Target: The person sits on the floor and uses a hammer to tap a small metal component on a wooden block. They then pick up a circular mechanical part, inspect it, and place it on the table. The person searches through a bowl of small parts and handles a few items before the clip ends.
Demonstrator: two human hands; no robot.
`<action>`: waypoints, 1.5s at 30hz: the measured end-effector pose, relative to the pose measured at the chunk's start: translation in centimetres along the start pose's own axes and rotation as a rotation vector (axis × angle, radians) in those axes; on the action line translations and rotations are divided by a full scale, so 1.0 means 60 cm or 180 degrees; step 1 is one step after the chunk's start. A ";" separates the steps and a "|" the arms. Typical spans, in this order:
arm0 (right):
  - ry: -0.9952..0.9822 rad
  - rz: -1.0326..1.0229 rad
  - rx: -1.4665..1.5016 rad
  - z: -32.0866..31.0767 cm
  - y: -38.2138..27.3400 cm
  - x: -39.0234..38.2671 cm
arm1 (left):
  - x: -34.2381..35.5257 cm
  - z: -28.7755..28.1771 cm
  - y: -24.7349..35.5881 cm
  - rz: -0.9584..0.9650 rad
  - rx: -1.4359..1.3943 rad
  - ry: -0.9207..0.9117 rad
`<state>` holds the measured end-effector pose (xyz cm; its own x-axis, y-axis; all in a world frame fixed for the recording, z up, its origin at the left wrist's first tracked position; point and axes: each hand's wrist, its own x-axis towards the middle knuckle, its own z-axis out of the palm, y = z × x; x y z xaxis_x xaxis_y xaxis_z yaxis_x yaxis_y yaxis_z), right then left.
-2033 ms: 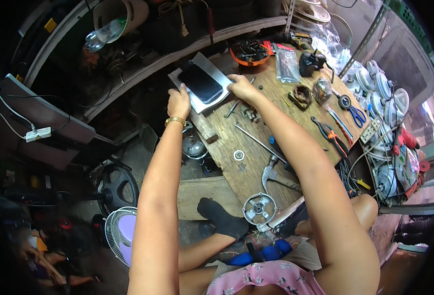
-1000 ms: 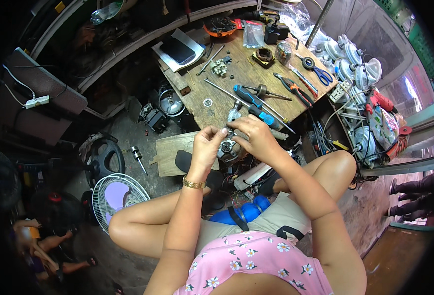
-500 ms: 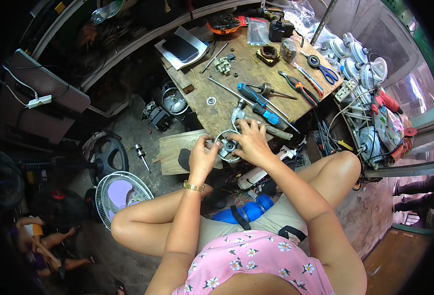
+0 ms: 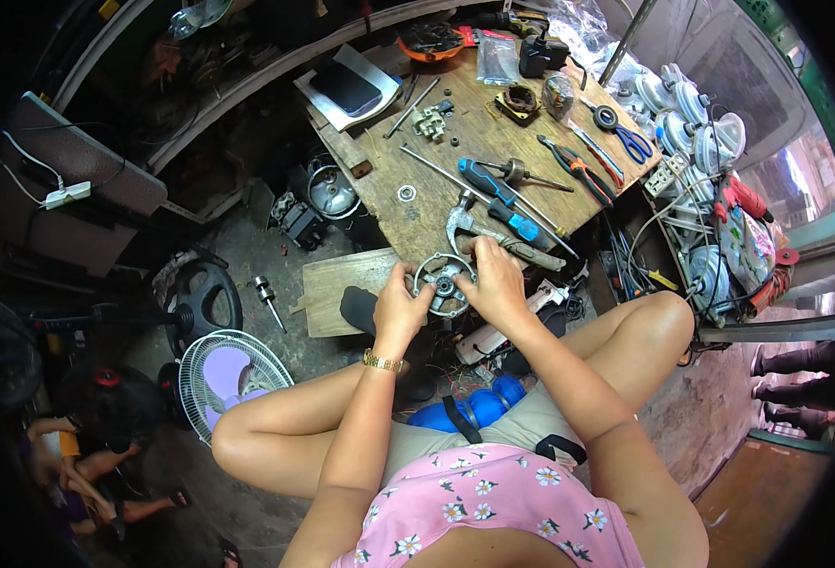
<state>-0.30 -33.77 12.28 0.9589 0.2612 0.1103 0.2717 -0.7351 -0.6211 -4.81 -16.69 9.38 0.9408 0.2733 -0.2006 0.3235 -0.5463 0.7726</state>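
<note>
Between my two hands, just off the near edge of the wooden table, is a round metal motor cover (image 4: 446,285) with a bearing-like hub in its middle. My left hand (image 4: 403,305) grips the left rim, its thumb over the front. My right hand (image 4: 495,282) closes on the right rim, its thumb pressing near the hub. Right behind the cover a claw hammer (image 4: 458,220) lies on the table, its handle running right behind my right hand. Beside it lie two blue-handled screwdrivers (image 4: 519,225) and a rotor on a shaft (image 4: 515,171). A small metal ring (image 4: 406,193) sits farther left.
On the wooden table (image 4: 389,222) are pliers (image 4: 578,170), blue scissors (image 4: 630,142), a wound motor coil (image 4: 518,102) and an orange bowl (image 4: 430,45). A fan with purple blades (image 4: 230,374) stands on the floor left. White fan parts (image 4: 711,142) crowd the right.
The cover has turned so that its open face shows more fully. My right fingers have shifted right, off its far rim, uncovering the hammer head. My left hand has moved slightly right and down.
</note>
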 end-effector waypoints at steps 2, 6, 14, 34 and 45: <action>-0.0133 0.0243 0.0236 0.016 0.008 -0.004 | -0.006 0.004 -0.007 -0.0051 -0.0080 -0.0017; -0.0434 0.0642 0.0256 0.022 0.002 -0.007 | -0.017 0.012 -0.017 -0.0137 -0.0179 0.0013; -0.1007 0.0848 0.0221 0.001 0.013 0.034 | -0.011 0.024 -0.034 -0.0211 -0.0617 -0.0099; -0.1026 0.0908 -0.0078 0.013 0.007 0.032 | -0.003 0.051 -0.051 0.0033 -0.1023 -0.0268; -0.1248 0.0881 -0.0157 0.005 0.005 0.051 | 0.020 0.035 -0.048 -0.0329 -0.1510 -0.0746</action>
<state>2.67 -33.02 12.17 0.8955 0.2609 -0.3606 0.0233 -0.8367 -0.5472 -4.42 -16.46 5.68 0.9215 0.0931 -0.3771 0.3852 -0.0933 0.9181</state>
